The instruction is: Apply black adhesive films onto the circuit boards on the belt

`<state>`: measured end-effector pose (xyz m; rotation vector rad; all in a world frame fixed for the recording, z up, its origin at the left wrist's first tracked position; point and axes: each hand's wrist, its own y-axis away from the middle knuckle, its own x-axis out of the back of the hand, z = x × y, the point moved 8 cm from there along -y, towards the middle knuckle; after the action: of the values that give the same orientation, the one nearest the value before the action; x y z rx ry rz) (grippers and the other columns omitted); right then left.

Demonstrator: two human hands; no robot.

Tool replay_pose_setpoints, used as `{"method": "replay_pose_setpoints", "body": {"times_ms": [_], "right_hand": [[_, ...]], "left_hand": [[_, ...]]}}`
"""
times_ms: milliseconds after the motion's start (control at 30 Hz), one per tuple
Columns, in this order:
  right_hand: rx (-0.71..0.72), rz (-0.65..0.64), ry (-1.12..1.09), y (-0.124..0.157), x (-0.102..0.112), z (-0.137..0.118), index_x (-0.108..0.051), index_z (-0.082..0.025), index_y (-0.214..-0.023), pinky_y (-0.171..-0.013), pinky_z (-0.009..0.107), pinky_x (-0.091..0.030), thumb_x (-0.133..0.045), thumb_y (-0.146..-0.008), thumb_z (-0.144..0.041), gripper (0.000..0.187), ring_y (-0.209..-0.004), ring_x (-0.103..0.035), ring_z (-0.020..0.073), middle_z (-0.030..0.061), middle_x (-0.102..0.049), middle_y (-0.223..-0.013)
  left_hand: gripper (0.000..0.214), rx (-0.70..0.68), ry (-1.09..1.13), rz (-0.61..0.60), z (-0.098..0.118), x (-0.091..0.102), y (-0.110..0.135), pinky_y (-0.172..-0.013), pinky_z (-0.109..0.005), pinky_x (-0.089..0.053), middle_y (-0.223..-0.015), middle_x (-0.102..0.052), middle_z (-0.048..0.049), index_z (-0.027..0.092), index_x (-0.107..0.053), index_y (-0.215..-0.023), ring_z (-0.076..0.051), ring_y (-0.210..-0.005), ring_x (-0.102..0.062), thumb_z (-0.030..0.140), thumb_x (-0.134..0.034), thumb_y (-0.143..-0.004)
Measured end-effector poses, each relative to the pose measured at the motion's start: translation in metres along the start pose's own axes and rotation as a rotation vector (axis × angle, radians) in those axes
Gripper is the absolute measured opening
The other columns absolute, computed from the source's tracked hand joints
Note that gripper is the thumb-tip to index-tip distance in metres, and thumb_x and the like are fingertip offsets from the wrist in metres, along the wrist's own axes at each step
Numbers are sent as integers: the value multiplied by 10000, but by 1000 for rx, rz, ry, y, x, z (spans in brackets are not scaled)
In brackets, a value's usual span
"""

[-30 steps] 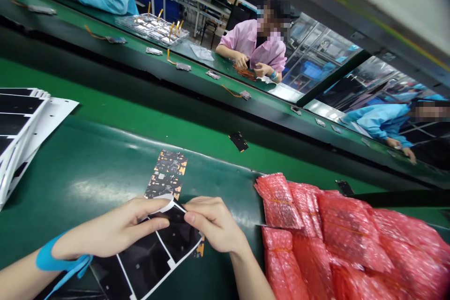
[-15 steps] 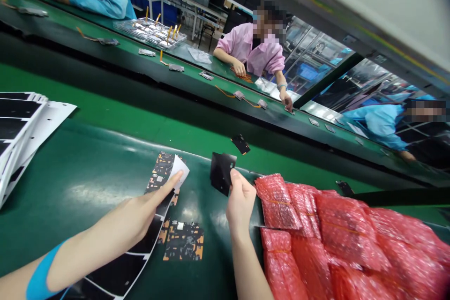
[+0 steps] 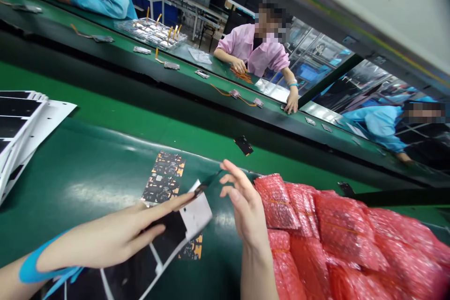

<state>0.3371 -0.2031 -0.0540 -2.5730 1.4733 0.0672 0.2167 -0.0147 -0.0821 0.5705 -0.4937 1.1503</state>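
My left hand (image 3: pixel 140 229), fingers stretched out, grips a long sheet of black stickers with a white backing (image 3: pixel 197 215), bent and lifted off the table. A thin black film piece (image 3: pixel 207 185) shows nearly edge-on between my two hands. Its lower end meets my left fingertips. The upper end is at the fingertips of my right hand (image 3: pixel 244 201), whose fingers are curled and partly spread. A black circuit board panel with orange patches (image 3: pixel 163 176) lies flat behind my left hand. Another circuit board (image 3: pixel 195 248) is mostly covered by the sheet.
Red bubble-wrap packs (image 3: pixel 344 234) are heaped at the right. A stack of sticker sheets (image 3: pixel 21 126) lies at the left. Beyond runs a green belt with dark boards (image 3: pixel 243 145) on it. Co-workers in blue and pink sleeves (image 3: pixel 277 58) sit at the far bench.
The film piece has turned from facing me to edge-on and come down towards my left hand. My left hand has swung the sticker sheet right, uncovering the back panel and covering the front board.
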Motion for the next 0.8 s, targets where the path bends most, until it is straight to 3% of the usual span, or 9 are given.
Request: {"method": "replay_pose_setpoints", "body": {"times_ms": [67, 133, 233, 300, 433, 533, 633, 733, 800], "right_hand": [[-22, -29, 64, -1, 2, 3, -725, -331, -1301, -776, 272, -572, -809, -852, -397, 461, -1027, -629, 199, 79, -693, -1297], [-60, -84, 52, -1, -2, 7, -766, -313, -1212, -773, 271, -561, -836, -822, -380, 402, -980, -654, 196, 63, -748, -1155], [-85, -61, 8, 3, -3, 9, -806, -296, -1001, -717, 231, -526, -853, -803, -323, 205, -785, -638, 140, 0, -746, -875], [-85, -29, 14, 6, -2, 6, -801, -280, -891, -682, 213, -502, -852, -794, -273, 110, -707, -604, 117, -25, -718, -775], [-98, 18, 105, 11, -1, 1, -786, -247, -817, -652, 233, -493, -842, -771, -214, 80, -694, -608, 130, -3, -749, -779], [-81, 50, 166, 15, -2, -2, -749, -227, -748, -617, 249, -499, -833, -775, -220, 88, -688, -630, 141, 26, -774, -835], [-73, 110, 197, 21, -1, -2, -739, -223, -741, -550, 240, -502, -840, -782, -257, 114, -591, -628, 126, 19, -762, -780], [-84, 189, 242, 28, 0, 0, -761, -227, -768, -513, 234, -519, -864, -768, -288, 120, -510, -622, 122, -18, -703, -628], [-101, 234, 256, 29, 2, 3, -779, -231, -787, -526, 232, -542, -883, -745, -289, 126, -528, -644, 124, -17, -713, -640]], "left_hand": [[555, 61, 188, -157, -1, -3, 5, -1093, -263, -500, -1316, -699, -31, 290, -481, -1545, -190, -1205, -665, 359, -519, -996], [552, 69, 425, -275, 2, -6, 7, -1114, -259, -480, -1356, -680, -21, 248, -532, -1506, -199, -1308, -603, 370, -569, -969], [546, 35, 719, -335, 4, -10, 7, -1089, -243, -494, -1439, -627, -6, 239, -552, -1485, -204, -1357, -572, 354, -610, -954], [548, 27, 785, -318, 2, -11, 5, -1144, -238, -438, -1490, -579, 11, 258, -562, -1474, -197, -1378, -556, 346, -646, -939], [466, 28, 722, -319, -4, -14, 5, -1210, -240, -346, -1447, -616, 17, 239, -653, -1379, -174, -1351, -577, 303, -666, -917], [483, 47, 670, -331, -9, -14, 7, -1171, -292, -419, -1288, -721, -13, 192, -651, -1378, -183, -1253, -644, 334, -645, -916], [553, 78, 548, -303, -16, -12, 8, -1050, -272, -521, -1151, -769, -17, 185, -599, -1435, -177, -1152, -693, 344, -628, -907], [551, 92, 476, -275, -20, -10, 10, -1073, -254, -500, -1185, -760, -14, 198, -601, -1438, -172, -1177, -680, 285, -615, -894], [533, 113, 437, -281, -22, -10, 11, -1122, -248, -456, -1284, -722, -16, 199, -611, -1427, -167, -1223, -655, 288, -606, -901]]}}
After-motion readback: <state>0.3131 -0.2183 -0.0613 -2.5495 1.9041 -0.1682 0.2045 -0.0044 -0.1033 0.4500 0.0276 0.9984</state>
